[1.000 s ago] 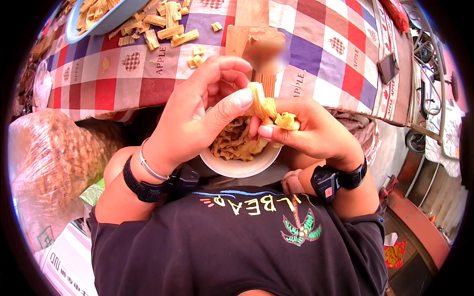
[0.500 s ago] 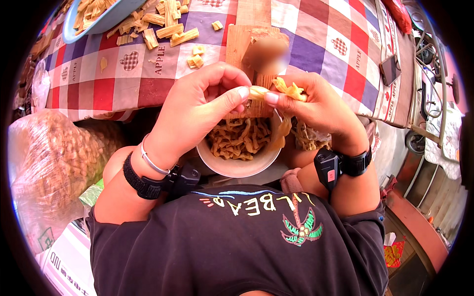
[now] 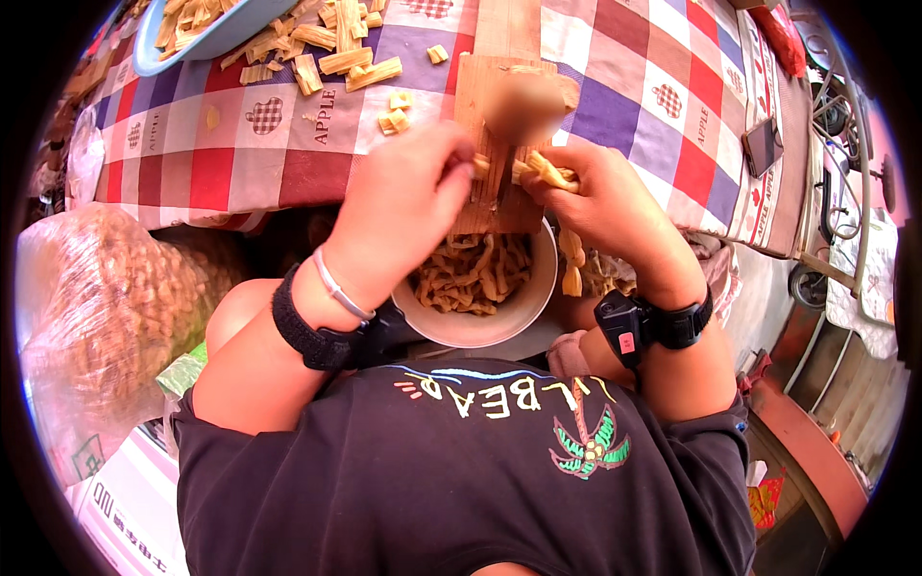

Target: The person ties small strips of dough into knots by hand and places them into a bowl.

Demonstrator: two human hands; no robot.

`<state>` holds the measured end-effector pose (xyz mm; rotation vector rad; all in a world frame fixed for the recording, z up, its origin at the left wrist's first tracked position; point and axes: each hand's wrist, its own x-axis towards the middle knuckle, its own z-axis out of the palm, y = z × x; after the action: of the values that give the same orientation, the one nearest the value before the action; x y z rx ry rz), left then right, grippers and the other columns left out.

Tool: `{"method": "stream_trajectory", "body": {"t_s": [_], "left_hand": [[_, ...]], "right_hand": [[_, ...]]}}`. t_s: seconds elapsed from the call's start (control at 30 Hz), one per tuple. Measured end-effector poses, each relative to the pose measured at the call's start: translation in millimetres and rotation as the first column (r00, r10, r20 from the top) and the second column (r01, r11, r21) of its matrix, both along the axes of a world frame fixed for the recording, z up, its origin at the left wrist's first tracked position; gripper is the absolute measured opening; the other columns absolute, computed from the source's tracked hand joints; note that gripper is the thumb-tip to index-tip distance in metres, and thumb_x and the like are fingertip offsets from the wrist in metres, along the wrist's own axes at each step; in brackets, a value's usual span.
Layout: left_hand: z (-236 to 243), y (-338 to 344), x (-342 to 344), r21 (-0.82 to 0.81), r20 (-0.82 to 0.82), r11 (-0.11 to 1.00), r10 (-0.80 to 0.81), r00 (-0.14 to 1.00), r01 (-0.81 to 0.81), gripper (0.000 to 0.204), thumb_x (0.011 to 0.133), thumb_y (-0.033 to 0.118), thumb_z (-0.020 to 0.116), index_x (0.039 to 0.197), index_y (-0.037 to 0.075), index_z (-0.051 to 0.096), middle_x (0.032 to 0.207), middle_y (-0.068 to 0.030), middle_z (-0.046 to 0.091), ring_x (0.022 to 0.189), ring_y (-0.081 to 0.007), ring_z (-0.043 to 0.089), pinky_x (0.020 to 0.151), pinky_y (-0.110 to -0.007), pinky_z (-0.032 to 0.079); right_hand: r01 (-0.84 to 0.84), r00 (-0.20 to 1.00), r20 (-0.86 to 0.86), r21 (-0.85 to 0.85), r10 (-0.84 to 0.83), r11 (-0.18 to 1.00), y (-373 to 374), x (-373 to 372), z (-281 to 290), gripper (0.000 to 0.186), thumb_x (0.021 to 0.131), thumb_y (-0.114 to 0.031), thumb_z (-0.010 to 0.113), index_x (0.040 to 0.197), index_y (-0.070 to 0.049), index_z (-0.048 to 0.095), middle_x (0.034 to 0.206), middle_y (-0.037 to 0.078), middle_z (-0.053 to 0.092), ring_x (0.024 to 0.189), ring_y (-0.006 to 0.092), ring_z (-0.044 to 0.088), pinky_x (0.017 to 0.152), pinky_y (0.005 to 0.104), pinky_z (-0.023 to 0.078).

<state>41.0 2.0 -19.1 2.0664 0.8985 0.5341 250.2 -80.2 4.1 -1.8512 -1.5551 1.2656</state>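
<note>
My left hand (image 3: 408,206) is closed, thumb against fingers, on a short end of limp yellow strip (image 3: 481,167). My right hand (image 3: 610,206) grips a folded bundle of the same yellow strip (image 3: 549,171), and a knotted-looking tail hangs below its palm. Between the hands stands a thin dark upright piece, perhaps a blade, on a wooden board (image 3: 471,106) that juts over the table's edge. Whether the strip is one length or parted there, I cannot tell. Below sits a white bowl (image 3: 480,336) holding many brownish-yellow strips (image 3: 471,278). A round patch on the board is blurred.
A checked cloth (image 3: 634,58) covers the table. Cut yellow pieces (image 3: 346,60) lie beside a blue basin (image 3: 206,43) at far left. A dark phone (image 3: 764,147) rests at right. A large clear bag (image 3: 106,307) of brown pieces stands at left.
The strip was stretched between my fingertips nearer me. Both hands are now at the upright piece on the board, the left turned over more, with the strip's tail hanging under my right hand.
</note>
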Motion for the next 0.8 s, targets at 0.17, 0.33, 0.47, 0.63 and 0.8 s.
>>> {"method": "stream_trajectory", "body": {"t_s": [0.17, 0.33, 0.47, 0.63, 0.8], "left_hand": [[12, 16, -13, 0.252, 0.09, 0.923, 0.278, 0.956, -0.292, 0.025, 0.091, 0.011, 0.064, 0.115, 0.005, 0.064, 0.096, -0.0127, 0.064, 0.084, -0.0263, 0.064, 0.078, -0.034, 0.053], [36, -25, -10, -0.641, 0.334, 0.724, -0.033, 0.942, 0.253, 0.031, 0.1, 0.025, 0.061, 0.121, 0.002, 0.058, 0.097, -0.0052, 0.064, 0.091, -0.0121, 0.061, 0.083, -0.027, 0.05], [35, -19, -15, -0.716, 0.233, 0.667, -0.051, 0.971, 0.207, 0.023, 0.102, 0.02, 0.058, 0.115, 0.002, 0.057, 0.083, 0.0021, 0.058, 0.075, -0.0054, 0.053, 0.069, -0.022, 0.045], [21, -11, -14, -0.445, 0.19, 0.885, -0.057, 0.98, 0.138, 0.018, 0.099, 0.018, 0.062, 0.106, 0.002, 0.06, 0.081, 0.0024, 0.058, 0.071, -0.0052, 0.049, 0.066, -0.022, 0.043], [16, -7, -8, -0.307, 0.139, 0.949, -0.024, 0.99, 0.067, 0.015, 0.097, 0.014, 0.065, 0.102, 0.001, 0.061, 0.082, -0.0003, 0.061, 0.072, -0.007, 0.051, 0.066, -0.024, 0.044]], "right_hand": [[0.146, 0.87, -0.446, -0.171, -0.208, 0.975, -11, 5, 28, 0.023, 0.098, -0.022, 0.064, 0.111, -0.002, 0.065, 0.089, -0.003, 0.066, 0.082, 0.0046, 0.055, 0.072, 0.0241, 0.046], [0.293, 0.685, -0.681, -0.064, -0.257, 0.954, -20, -17, 34, 0.019, 0.098, -0.02, 0.067, 0.109, -0.005, 0.065, 0.097, -0.003, 0.064, 0.092, 0.0044, 0.057, 0.082, 0.0223, 0.047], [0.349, 0.781, -0.559, 0.023, -0.278, 0.937, -21, -17, 26, 0.018, 0.096, -0.017, 0.069, 0.108, -0.005, 0.065, 0.092, -0.004, 0.063, 0.085, 0.0035, 0.056, 0.075, 0.0211, 0.047], [0.381, 0.785, -0.538, 0.028, -0.307, 0.924, -17, -12, 11, 0.017, 0.096, -0.017, 0.07, 0.105, -0.005, 0.064, 0.084, -0.007, 0.059, 0.073, 0.0016, 0.051, 0.064, 0.019, 0.042], [0.44, 0.782, -0.51, 0.045, -0.358, 0.897, -13, -12, -2, 0.016, 0.096, -0.019, 0.069, 0.103, -0.005, 0.064, 0.083, -0.007, 0.058, 0.072, 0.0018, 0.051, 0.064, 0.0191, 0.042]]}}
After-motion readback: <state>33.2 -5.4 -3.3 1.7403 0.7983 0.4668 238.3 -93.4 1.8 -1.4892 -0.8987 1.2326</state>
